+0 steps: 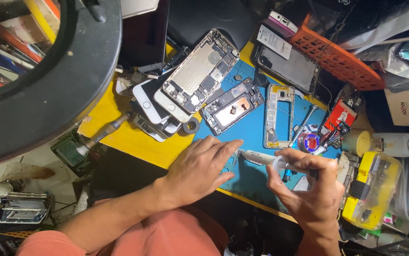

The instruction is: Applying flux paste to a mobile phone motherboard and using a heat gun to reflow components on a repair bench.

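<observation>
Looming nearest at upper left, ring lamp (67, 90), black rim, filling that corner. Below it, left hand (199, 168) lying flat and unclenched, palm down on blue work mat (252, 130), fingers spread over a small circuit board (231, 163), mostly hidden beneath them; nothing gripped. Right hand (306, 189) closed around white syringe (266, 159), thumb at plunger end, nozzle pointing left and meeting left fingertips at the board. On the mat beyond: opened phone chassis (233, 110) with copper-coloured plate, just beside it bare silver phone mid-frame (279, 115) lying lengthwise. Stacked at mat's upper-left edge, several phones, topmost an opened phone back housing (199, 71) showing boards and shields; small grey tape roll (191, 125) just below the stack. Containers: orange plastic basket (339, 54) at upper right, contents unclear, a pink-and-white phone (280, 21) at its left rim. Yellow clear-lidded box (374, 189) at right, just beside the right hand, holding dark small parts, too blurred to tell apart. Solder spool (310, 141) near the mid-frame. Metal-handled tool (102, 134) lying on yellow tabletop (128, 137), left of the phone stack
</observation>
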